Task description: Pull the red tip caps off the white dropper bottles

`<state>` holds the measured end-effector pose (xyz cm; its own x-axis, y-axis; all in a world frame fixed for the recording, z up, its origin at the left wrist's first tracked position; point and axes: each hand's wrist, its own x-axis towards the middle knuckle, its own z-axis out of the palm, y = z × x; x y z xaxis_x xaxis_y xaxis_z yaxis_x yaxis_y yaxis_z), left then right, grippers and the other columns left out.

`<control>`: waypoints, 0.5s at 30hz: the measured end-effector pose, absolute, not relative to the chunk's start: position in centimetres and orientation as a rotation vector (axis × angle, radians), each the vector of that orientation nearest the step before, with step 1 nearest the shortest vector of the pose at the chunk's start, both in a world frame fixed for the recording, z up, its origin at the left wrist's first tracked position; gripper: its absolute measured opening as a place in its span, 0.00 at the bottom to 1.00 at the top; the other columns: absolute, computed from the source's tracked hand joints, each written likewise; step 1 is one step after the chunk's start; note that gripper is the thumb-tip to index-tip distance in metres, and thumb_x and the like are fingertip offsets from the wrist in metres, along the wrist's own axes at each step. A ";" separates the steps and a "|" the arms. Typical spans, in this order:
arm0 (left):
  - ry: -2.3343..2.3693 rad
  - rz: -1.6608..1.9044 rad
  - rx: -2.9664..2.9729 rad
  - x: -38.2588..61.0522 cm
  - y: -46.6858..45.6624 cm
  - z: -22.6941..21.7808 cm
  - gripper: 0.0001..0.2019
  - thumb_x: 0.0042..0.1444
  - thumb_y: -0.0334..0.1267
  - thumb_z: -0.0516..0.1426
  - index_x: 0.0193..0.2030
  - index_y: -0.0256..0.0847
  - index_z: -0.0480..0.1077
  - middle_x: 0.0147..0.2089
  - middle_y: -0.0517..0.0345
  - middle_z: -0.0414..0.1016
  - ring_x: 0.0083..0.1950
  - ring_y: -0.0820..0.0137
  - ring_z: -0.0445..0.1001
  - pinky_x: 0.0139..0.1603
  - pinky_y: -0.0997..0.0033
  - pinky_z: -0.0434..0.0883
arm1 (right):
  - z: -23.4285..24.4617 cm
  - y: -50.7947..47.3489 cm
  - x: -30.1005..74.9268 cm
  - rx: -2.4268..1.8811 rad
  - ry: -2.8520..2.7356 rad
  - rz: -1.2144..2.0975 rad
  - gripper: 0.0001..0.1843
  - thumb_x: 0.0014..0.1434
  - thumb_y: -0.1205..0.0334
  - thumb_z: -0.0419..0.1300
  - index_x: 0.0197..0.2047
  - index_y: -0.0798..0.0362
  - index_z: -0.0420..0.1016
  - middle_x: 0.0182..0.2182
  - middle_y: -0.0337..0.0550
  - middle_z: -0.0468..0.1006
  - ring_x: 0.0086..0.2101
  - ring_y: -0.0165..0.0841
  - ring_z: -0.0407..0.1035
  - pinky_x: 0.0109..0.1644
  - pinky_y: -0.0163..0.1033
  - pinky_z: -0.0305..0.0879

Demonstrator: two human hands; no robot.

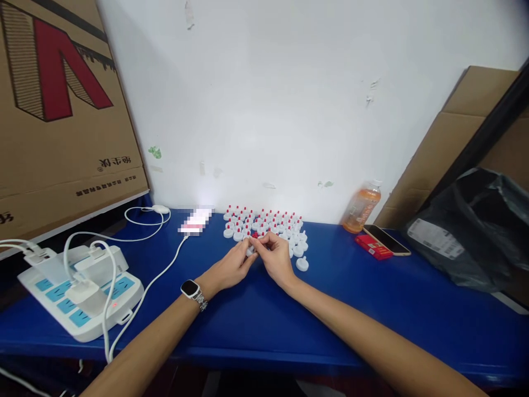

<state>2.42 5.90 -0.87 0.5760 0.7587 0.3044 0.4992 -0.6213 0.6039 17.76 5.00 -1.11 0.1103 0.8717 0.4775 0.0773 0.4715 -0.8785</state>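
My left hand (236,263), with a watch on its wrist, is closed around a white nozzle cap (250,251) that shows only in part between the fingers. Touching it from the other side, my right hand (276,258) pinches at the cap's top; what its fingertips hold is hidden. Just behind the fingertips lie small red tips (255,234). Beyond them stand rows of white nozzle caps with red tips (247,227). On the right of the group are white caps with no red tip, and one white nozzle cap (302,264) stands apart near my right wrist.
A power strip (88,325) with chargers and white cables covers the table's left. A blurred-out bright device (196,220) lies by the wall. At the right are an orange drink bottle (362,208), a red packet (374,247), a phone (388,240) and a dark plastic bag (475,220).
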 end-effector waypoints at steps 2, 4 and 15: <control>1.027 0.741 2.347 2.4 5.9 -0.9 0.13 0.69 0.47 0.44 0.47 0.41 0.61 0.39 0.53 0.72 0.41 0.63 0.72 0.43 0.64 0.68 | -1.1 4.9 17.8 -0.927 -1.355 0.712 0.17 0.57 0.50 0.65 0.25 0.53 0.71 0.23 0.37 0.72 0.26 0.29 0.62 0.33 0.37 0.61; 1.036 0.740 2.340 2.4 5.9 -1.0 0.13 0.69 0.48 0.44 0.47 0.41 0.61 0.38 0.54 0.72 0.40 0.63 0.72 0.42 0.65 0.68 | -1.1 4.8 17.8 -0.930 -1.373 0.687 0.16 0.58 0.51 0.64 0.25 0.53 0.72 0.23 0.37 0.71 0.26 0.29 0.62 0.33 0.37 0.60; 1.001 0.849 2.263 2.6 5.7 0.0 0.15 0.66 0.50 0.48 0.50 0.41 0.62 0.30 0.62 0.68 0.29 0.70 0.67 0.32 0.71 0.62 | -0.3 5.4 18.5 -0.898 -1.435 0.801 0.14 0.57 0.50 0.63 0.31 0.52 0.68 0.24 0.37 0.72 0.26 0.30 0.65 0.31 0.36 0.62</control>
<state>2.61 5.66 -0.02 0.5303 0.7803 0.3315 0.4548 -0.5918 0.6655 18.52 5.36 -0.32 0.0010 0.8850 0.4655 0.0680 0.4644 -0.8830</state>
